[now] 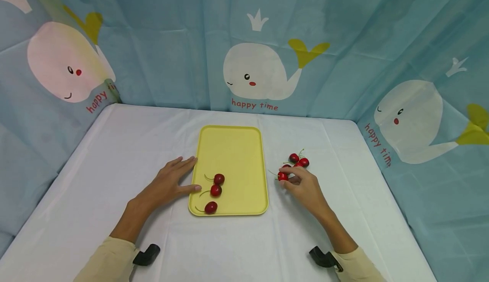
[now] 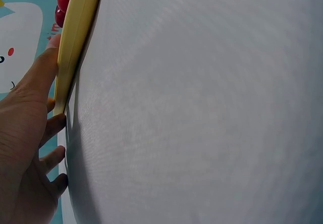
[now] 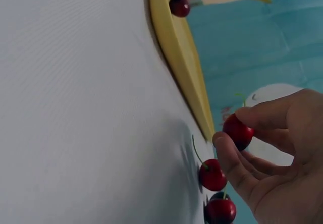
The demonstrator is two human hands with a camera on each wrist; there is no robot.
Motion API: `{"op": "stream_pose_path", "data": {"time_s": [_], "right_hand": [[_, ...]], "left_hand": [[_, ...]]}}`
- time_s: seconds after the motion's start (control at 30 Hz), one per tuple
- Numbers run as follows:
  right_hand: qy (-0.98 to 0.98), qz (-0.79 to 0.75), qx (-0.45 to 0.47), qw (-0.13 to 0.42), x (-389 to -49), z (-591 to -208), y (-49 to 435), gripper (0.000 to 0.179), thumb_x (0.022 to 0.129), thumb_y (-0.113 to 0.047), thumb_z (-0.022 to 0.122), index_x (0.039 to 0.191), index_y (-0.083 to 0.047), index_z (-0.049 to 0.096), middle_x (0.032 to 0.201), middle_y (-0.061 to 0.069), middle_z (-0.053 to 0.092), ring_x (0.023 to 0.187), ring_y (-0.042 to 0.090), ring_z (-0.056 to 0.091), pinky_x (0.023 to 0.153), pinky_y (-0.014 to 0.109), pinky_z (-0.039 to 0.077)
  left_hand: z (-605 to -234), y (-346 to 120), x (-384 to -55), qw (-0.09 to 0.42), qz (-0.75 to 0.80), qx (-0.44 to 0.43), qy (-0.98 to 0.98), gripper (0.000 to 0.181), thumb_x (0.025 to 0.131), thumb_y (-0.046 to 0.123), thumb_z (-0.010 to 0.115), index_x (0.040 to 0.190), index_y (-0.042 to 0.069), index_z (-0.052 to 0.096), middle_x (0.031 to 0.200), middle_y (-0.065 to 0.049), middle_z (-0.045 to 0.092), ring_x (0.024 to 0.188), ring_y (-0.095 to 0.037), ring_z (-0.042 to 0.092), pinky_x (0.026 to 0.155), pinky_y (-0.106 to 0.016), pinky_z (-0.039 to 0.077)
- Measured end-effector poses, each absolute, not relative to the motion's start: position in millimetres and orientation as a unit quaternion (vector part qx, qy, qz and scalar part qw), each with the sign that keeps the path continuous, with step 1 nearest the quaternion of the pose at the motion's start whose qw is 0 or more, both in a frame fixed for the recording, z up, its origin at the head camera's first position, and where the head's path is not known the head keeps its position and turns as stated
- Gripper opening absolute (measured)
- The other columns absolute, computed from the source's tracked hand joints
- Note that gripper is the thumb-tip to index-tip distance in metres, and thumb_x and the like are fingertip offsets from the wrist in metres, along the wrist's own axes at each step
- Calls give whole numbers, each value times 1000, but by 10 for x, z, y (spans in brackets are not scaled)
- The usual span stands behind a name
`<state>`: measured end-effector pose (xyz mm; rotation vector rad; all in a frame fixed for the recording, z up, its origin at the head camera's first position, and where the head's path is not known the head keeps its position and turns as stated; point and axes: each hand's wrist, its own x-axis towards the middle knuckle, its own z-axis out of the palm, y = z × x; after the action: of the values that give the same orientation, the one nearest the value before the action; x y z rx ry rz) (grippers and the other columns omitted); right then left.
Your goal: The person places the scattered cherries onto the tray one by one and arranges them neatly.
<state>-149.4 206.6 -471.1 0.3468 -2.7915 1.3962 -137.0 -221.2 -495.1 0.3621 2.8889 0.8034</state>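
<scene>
A yellow tray (image 1: 237,159) lies flat on the white tabletop. Three dark red cherries with stems lie along its left side, one of them a cherry (image 1: 211,207) near the front rim. My left hand (image 1: 168,183) rests at the tray's left edge, fingers extended, its thumb over the rim. To the right of the tray, my right hand (image 1: 305,187) pinches a red cherry (image 3: 238,131) between thumb and fingertips. In the right wrist view that cherry is raised above other cherries (image 3: 212,175). Several cherries (image 1: 293,158) lie in a small cluster just beyond the right hand, partly hidden by it.
A white cloth (image 1: 114,154) covers the table. Blue curtains (image 1: 168,61) printed with whales hang along the back and both sides. Black wrist devices (image 1: 147,255) sit on both sleeves.
</scene>
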Motion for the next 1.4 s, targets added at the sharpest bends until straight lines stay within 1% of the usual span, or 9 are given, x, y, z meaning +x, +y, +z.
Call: {"op": "stream_pose_path", "data": {"time_s": [0.07, 0.2, 0.43, 0.67, 0.8, 1.1, 1.23, 1.4], "right_hand": [[-887, 446, 116, 4, -1507, -4706, 2026, 36, 90, -7, 83, 126, -11, 78, 121, 4, 72, 91, 17, 75, 78, 22, 60], [-885, 447, 125, 8, -1534, -4701, 1936, 35, 90, -7, 84, 124, -11, 78, 122, 4, 73, 92, 18, 74, 77, 22, 60], [-875, 465, 134, 1, -1587, -4686, 1776, 35, 89, -7, 85, 124, -11, 79, 116, 2, 72, 90, 17, 75, 77, 24, 62], [-874, 466, 136, -6, -1634, -4666, 1613, 35, 90, -10, 85, 125, -12, 79, 116, 4, 73, 89, 17, 77, 77, 24, 62], [-873, 466, 144, -8, -1656, -4669, 1528, 35, 90, -10, 85, 124, -13, 79, 117, 5, 73, 89, 18, 77, 76, 23, 62], [-877, 458, 147, -10, -1702, -4664, 1345, 33, 90, -10, 86, 122, -16, 80, 116, 3, 73, 86, 17, 74, 71, 24, 61], [-877, 457, 149, -14, -1706, -4680, 1269, 34, 90, -11, 86, 123, -16, 79, 119, 2, 73, 88, 15, 74, 73, 24, 61], [-871, 467, 150, -16, -1718, -4672, 1184, 36, 90, -12, 86, 124, -14, 77, 118, 4, 74, 89, 16, 74, 75, 26, 62]], "left_hand": [[-4949, -2209, -1370, 60, 265, 120, 955, 97, 90, 64, 75, 166, 17, 38, 171, -10, 39, 159, -44, 23, 122, -74, 24], [-4951, -2212, -1379, 65, 264, 117, 955, 98, 90, 65, 75, 167, 17, 37, 171, -9, 37, 160, -43, 22, 123, -74, 23], [-4958, -2222, -1396, 71, 261, 114, 956, 99, 90, 65, 76, 167, 18, 36, 172, -8, 36, 160, -43, 21, 123, -74, 22], [-4970, -2212, -1388, 65, 266, 116, 955, 99, 90, 65, 75, 167, 17, 37, 171, -9, 37, 159, -43, 22, 123, -74, 23], [-4958, -2205, -1377, 65, 269, 117, 954, 98, 90, 65, 75, 167, 18, 37, 172, -8, 37, 160, -43, 21, 123, -74, 23], [-4954, -2206, -1367, 65, 271, 117, 953, 97, 90, 64, 75, 166, 17, 37, 171, -9, 37, 160, -44, 22, 123, -74, 23], [-4961, -2221, -1364, 65, 266, 115, 955, 97, 90, 64, 75, 166, 17, 38, 171, -9, 38, 159, -44, 22, 122, -75, 23], [-4954, -2225, -1365, 66, 268, 114, 954, 97, 90, 65, 75, 167, 18, 37, 172, -8, 37, 160, -44, 22, 123, -74, 24]]}}
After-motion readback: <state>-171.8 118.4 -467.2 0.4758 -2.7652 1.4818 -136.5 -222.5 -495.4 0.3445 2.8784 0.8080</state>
